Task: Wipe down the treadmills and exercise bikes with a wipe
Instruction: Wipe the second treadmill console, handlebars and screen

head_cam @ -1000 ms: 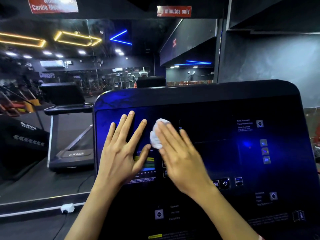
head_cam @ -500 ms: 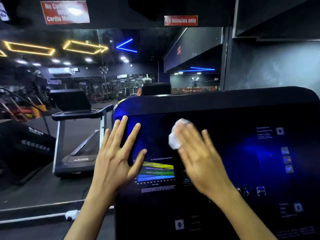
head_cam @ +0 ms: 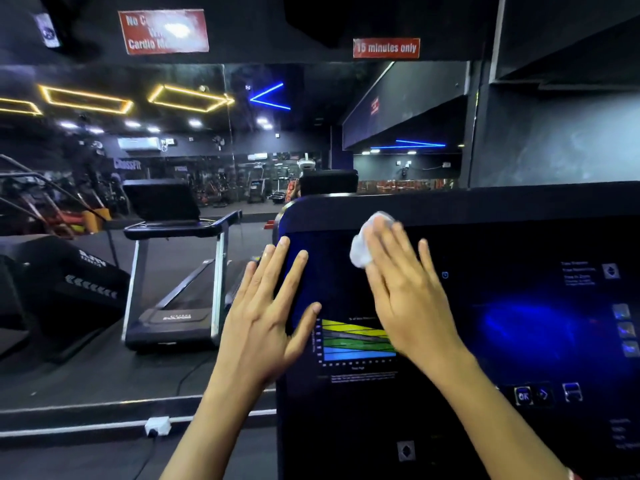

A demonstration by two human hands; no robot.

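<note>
A person's right hand [head_cam: 408, 299] presses a crumpled white wipe [head_cam: 363, 244] against the glossy black touch-panel console of a treadmill [head_cam: 502, 341]. The fingers are straight and close together, and the wipe bunches out from under the fingertips just below the console's top edge. The left hand [head_cam: 263, 317] lies flat with fingers spread wide, holding nothing, its fingertips at the console's left edge. A yellow, green and blue printed chart [head_cam: 353, 341] sits between the two thumbs. The job looks to be at an early stage. Only the upper left of this console is under the wipe, with the wide panel beyond the right fingers left to cover. A second black treadmill with silver uprights [head_cam: 173, 271] waits beyond the left fingers. No exercise bikes can be made out.
</note>
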